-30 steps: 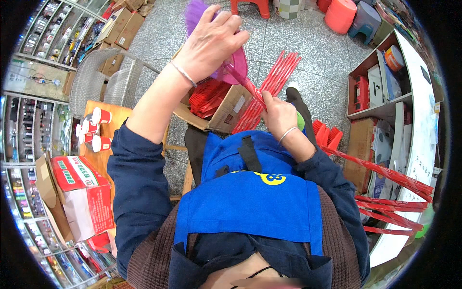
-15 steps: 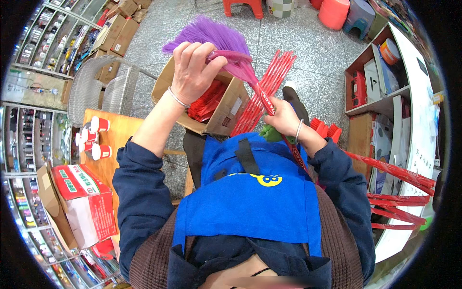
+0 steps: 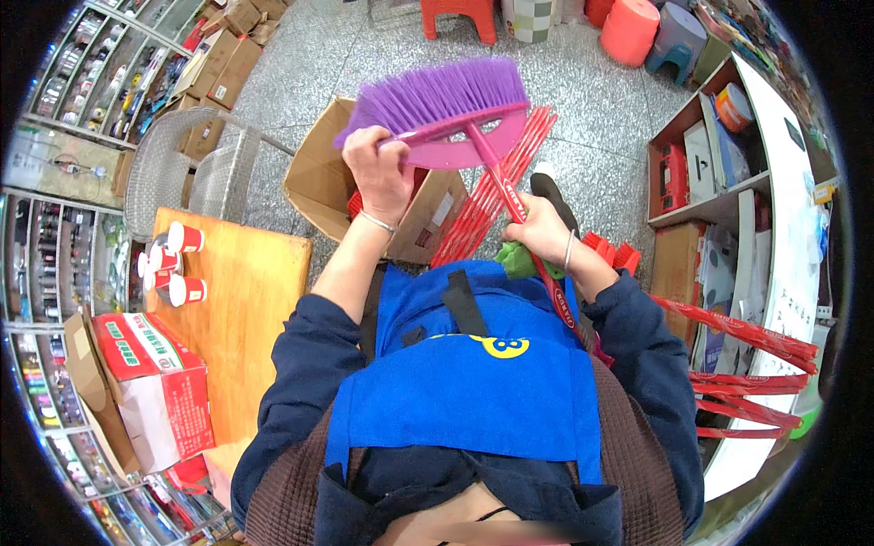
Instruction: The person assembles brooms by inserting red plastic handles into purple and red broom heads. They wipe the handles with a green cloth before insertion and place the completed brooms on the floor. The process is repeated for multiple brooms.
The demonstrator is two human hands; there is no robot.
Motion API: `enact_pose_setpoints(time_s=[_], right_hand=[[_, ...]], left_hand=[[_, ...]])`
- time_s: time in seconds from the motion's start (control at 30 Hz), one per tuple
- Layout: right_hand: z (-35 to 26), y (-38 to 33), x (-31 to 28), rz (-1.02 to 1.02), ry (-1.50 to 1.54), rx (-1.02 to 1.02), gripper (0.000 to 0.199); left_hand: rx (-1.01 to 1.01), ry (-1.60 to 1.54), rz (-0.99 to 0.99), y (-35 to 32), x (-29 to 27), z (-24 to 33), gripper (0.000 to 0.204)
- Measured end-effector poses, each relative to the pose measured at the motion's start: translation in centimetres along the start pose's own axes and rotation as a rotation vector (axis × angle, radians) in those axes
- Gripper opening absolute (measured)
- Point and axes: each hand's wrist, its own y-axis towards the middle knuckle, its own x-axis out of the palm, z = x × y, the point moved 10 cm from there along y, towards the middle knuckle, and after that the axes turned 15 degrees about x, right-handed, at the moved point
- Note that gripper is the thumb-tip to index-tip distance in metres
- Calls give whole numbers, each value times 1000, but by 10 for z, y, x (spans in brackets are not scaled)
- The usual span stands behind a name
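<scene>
A broom with purple bristles and a pink head [image 3: 455,146] is held up in front of me, its bristles pointing away. My left hand [image 3: 379,173] grips the left end of the broom head, fingers curled over its edge. Around the red printed handle, a little below the head, my right hand [image 3: 543,229] is closed. A green cloth [image 3: 516,261] sits beneath the right hand, against the handle. From there the handle slants down past the right side of my blue apron [image 3: 464,400].
Behind the broom stands an open cardboard box [image 3: 314,173] with red things inside. Several red sticks [image 3: 492,196] lean beside it. More red-handled brooms [image 3: 737,328] lie to the right, by a white shelf [image 3: 783,173]. A wooden table [image 3: 246,300] at left carries paper cups [image 3: 188,289] and a red-white carton [image 3: 159,391].
The broom head has turned, so its flat pink side and full row of bristles now face me. My left hand has moved right and down with its end.
</scene>
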Motion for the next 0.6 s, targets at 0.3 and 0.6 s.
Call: enact_pose_setpoints(time_s=[0.3, 0.6], right_hand=[[-11, 8, -32, 347, -466, -4, 27], [-49, -17, -12, 364, -497, -206, 24]], left_hand=[[-1055, -1056, -104, -79, 51, 11, 47], [-1273, -1825, 378, -49, 53, -1, 41]])
